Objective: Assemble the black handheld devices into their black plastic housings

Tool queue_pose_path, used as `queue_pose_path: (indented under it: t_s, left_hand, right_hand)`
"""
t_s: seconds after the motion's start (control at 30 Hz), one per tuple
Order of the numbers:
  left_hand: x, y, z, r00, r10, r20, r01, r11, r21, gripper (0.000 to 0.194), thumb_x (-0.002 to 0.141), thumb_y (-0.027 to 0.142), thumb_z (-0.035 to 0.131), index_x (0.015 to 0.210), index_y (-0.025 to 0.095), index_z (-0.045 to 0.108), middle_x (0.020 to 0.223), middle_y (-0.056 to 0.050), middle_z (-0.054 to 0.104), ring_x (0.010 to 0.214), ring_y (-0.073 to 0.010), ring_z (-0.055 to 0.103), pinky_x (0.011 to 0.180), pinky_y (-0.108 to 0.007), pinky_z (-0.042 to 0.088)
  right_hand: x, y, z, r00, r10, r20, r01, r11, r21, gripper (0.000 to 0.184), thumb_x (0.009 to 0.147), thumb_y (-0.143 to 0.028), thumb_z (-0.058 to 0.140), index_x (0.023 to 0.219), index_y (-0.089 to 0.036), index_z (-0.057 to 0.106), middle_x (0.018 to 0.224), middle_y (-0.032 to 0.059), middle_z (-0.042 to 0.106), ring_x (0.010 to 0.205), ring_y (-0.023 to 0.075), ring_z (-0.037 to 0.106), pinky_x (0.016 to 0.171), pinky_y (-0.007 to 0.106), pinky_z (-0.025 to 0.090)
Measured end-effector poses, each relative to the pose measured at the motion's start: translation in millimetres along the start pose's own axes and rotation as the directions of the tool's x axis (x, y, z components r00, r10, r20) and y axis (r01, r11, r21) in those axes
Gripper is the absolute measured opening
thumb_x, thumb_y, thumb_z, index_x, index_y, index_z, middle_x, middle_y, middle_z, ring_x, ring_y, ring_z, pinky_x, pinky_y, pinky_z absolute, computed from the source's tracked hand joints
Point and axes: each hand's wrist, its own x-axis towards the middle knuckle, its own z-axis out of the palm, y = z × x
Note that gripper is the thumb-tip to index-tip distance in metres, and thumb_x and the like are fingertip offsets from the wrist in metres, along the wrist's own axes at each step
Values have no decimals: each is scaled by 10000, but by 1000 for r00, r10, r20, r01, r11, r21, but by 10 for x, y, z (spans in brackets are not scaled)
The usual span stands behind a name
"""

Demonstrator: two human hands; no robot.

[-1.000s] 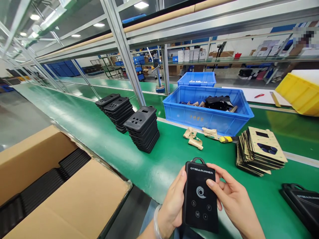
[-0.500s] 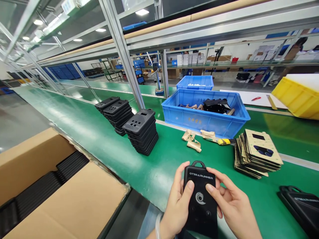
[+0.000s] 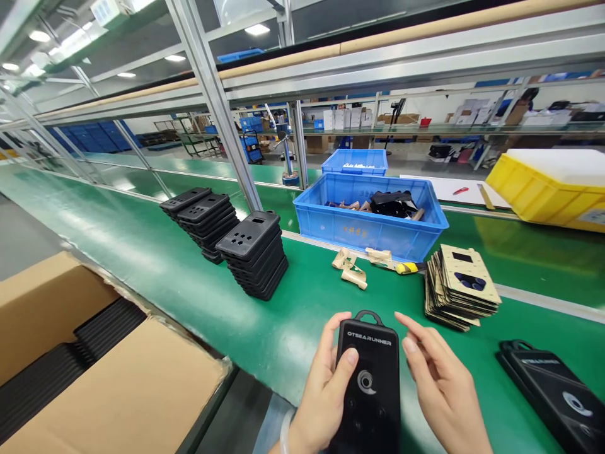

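My left hand (image 3: 328, 381) grips a black plastic housing panel (image 3: 371, 413) by its left edge, thumb on the front face. The panel has a loop at the top, "OTSEARUNNER" lettering and a grey swirl logo; its lower end runs out of view. Just off the panel's right edge is my right hand (image 3: 444, 384), empty, with thumb and index finger apart. Two or more similar black panels (image 3: 553, 391) lie stacked at the lower right. Behind my right hand stands a pile of beige-backed sheets (image 3: 467, 277) with dark cutouts.
Black housings stand in stacks (image 3: 250, 239) at left centre. Curled beige peelings (image 3: 353, 277) and a yellow-handled cutter (image 3: 407, 268) lie before a blue bin (image 3: 363, 227) of scraps. A yellow bin (image 3: 548, 189) is at right, an open carton (image 3: 142, 384) of black parts at lower left.
My right hand has let go of the panel and moved slightly off its right edge. My left hand still holds it. The whole view has shifted a little, so the bench contents appear further left.
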Motion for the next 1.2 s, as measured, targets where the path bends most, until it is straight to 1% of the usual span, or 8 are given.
queue_pose_path:
  t_s: [0.23, 0.5, 0.63, 0.8, 0.87, 0.97, 1.07, 1.2]
  left_hand:
    - [8, -36, 4, 997, -70, 7, 70, 997, -19, 512, 937, 351, 550, 1356, 243, 277, 934, -37, 645, 717, -105, 563, 666, -207, 467]
    - [107, -12, -35, 995, -87, -46, 81, 990, -113, 538, 922, 339, 571, 1358, 249, 270, 975, -52, 646, 710, -116, 591, 666, -233, 480]
    - [164, -16, -37, 991, -71, -113, 55, 989, -136, 578, 904, 335, 600, 1375, 269, 271, 1076, -68, 636, 728, -122, 604, 674, -248, 485]
    - [144, -82, 102, 997, -72, -38, 68, 992, -107, 599, 938, 384, 541, 1433, 331, 207, 1268, -70, 584, 1012, -183, 618, 843, -283, 476]
    - [125, -101, 144, 997, -72, 20, 74, 994, -80, 639, 939, 427, 524, 1463, 329, 174, 1320, -84, 557, 1163, -219, 558, 953, -326, 439]
    - [137, -104, 141, 997, -69, 17, 69, 998, -12, 690, 894, 475, 574, 1463, 264, 245, 1353, -121, 535, 1236, -264, 512, 1048, -386, 385]
    - [195, -102, 108, 992, -124, 10, 123, 990, 62, 691, 838, 494, 641, 1401, 204, 366, 1318, -134, 566, 1212, -277, 535, 1052, -380, 395]
    - [244, -149, 112, 991, -131, -24, 132, 985, 112, 614, 783, 501, 690, 1274, 176, 516, 1201, -125, 644, 1122, -280, 596, 993, -352, 451]
  right_hand:
    - [75, -15, 51, 991, 88, 99, -98, 990, 105, 336, 936, -424, 529, 924, -174, 752, 751, 45, 642, 677, 183, 620, 561, 218, 484]
    - [-208, 125, -21, 873, 319, 368, -408, 892, 193, 617, 986, -562, 331, 1416, -143, 472, 645, 9, 526, 528, 160, 518, 497, 246, 453]
    - [-586, 149, 40, 814, 253, 524, -395, 901, 180, 635, 952, -590, 395, 1414, -163, 480, 612, 23, 580, 529, 171, 537, 499, 239, 418]
    - [-826, 146, 47, 853, 429, 297, -511, 801, 312, 586, 925, -617, 435, 1326, -217, 587, 494, -14, 445, 464, 139, 417, 452, 212, 343]
    - [-799, 215, -182, 830, 528, 181, -553, 735, 392, 560, 874, -633, 532, 1249, -235, 652, 595, 14, 528, 489, 118, 393, 441, 192, 326]
    - [-721, 415, -809, 768, 638, -48, -553, 700, 452, 549, 778, -625, 670, 1190, -262, 687, 868, 55, 645, 491, 85, 354, 448, 187, 360]
    - [-683, 667, -1501, 666, 723, -183, -613, 671, 418, 594, 622, -643, 775, 1084, -271, 741, 818, 57, 653, 498, 100, 398, 434, 187, 373]
    - [-671, 1005, -2001, 711, 683, -167, -671, 730, 129, 684, 730, -707, 623, 1186, -202, 693, 634, 45, 587, 455, 102, 361, 401, 170, 245]
